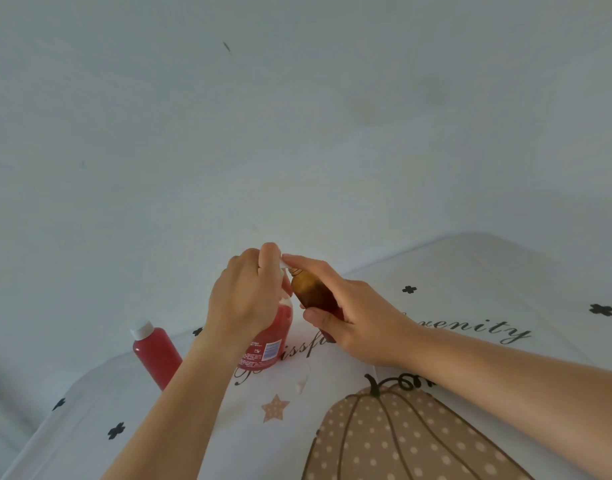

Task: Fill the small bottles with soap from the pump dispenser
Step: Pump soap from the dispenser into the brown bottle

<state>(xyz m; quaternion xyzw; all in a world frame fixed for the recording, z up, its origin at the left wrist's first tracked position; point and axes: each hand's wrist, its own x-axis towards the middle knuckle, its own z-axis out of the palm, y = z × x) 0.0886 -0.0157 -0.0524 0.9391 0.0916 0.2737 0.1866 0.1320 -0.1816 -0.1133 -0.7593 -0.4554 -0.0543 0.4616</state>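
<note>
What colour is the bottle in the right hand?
The bottle is amber brown, best in head view.

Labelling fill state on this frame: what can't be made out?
Head view only.
- Top of the pump: covered by the left hand; only a white sliver shows.
- Soap flow: the spot where the spout meets the amber bottle is too small.
- Level in the amber bottle: dark wall, lower part wrapped by the right hand.
- Label on the dispenser: too small to read.
- Base of the capped bottle: behind the left forearm.
</note>
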